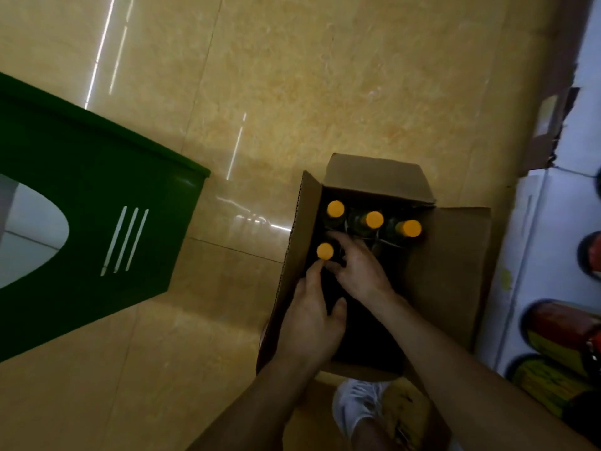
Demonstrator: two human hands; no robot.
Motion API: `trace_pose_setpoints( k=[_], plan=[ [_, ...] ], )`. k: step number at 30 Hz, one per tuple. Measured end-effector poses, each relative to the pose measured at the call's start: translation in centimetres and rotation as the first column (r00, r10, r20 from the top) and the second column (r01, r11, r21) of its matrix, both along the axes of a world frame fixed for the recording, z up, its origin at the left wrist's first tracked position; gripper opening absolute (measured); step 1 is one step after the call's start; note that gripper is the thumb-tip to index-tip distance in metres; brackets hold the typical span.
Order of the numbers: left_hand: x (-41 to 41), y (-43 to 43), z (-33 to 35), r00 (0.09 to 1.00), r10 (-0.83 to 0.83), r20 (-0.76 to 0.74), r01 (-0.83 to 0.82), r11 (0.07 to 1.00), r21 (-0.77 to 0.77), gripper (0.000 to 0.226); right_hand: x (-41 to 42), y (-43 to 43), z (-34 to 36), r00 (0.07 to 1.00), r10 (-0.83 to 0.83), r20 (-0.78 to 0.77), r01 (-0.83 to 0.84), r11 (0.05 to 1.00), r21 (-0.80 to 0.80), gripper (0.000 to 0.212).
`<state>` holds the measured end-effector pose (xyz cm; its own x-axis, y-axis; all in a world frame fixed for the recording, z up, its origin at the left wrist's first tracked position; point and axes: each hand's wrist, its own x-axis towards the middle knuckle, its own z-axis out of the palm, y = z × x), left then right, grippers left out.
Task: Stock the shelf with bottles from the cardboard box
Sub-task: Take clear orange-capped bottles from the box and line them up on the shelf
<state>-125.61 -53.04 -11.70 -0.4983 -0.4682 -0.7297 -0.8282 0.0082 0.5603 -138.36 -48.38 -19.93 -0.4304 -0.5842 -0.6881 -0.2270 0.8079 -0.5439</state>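
Note:
An open cardboard box (pixel 455 271) stands on the floor with its flaps spread. Inside are several dark bottles with orange caps: three in the far row (pixel 374 219) and one nearer bottle (pixel 325 251) at the left wall. My right hand (pixel 361 271) reaches into the box, its fingers curled round the neck of the nearer bottle just below the cap. My left hand (pixel 312 320) is also in the box, with its straight index finger touching that bottle under the cap and the thumb spread apart. The bottle bodies are lost in the box's dark interior.
A green shelf end panel (pixel 97 222) stands on the left. A white shelf (pixel 546 255) with red and yellow labelled bottles (pixel 559 333) runs along the right. Torn cardboard (pixel 549 125) leans at the upper right. My white shoe (pixel 354 405) is below the box on the tan tiled floor.

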Motion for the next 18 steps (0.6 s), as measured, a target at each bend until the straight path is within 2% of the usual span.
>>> trace_pose_setpoints(
  k=[5, 11, 18],
  plan=[
    [-0.1, 0.2, -3.1, 0.999, 0.014, 0.034, -0.015, 0.999, 0.028, 0.086, 1.2, -0.5, -3.7, 0.999, 0.021, -0.035, -0.021, 1.000, 0.009, 0.052],
    [-0.3, 0.5, -3.3, 0.999, 0.013, 0.030, -0.014, 0.999, 0.042, 0.089, 1.8, -0.3, -3.7, 0.997, -0.073, -0.005, 0.073, 0.997, -0.020, 0.038],
    [-0.4, -0.6, -0.4, 1.000, 0.007, 0.027, -0.007, 1.000, -0.001, 0.088, 1.1, 1.7, 2.9, 0.994, -0.105, 0.034, 0.110, 0.962, -0.251, 0.026]
  ],
)
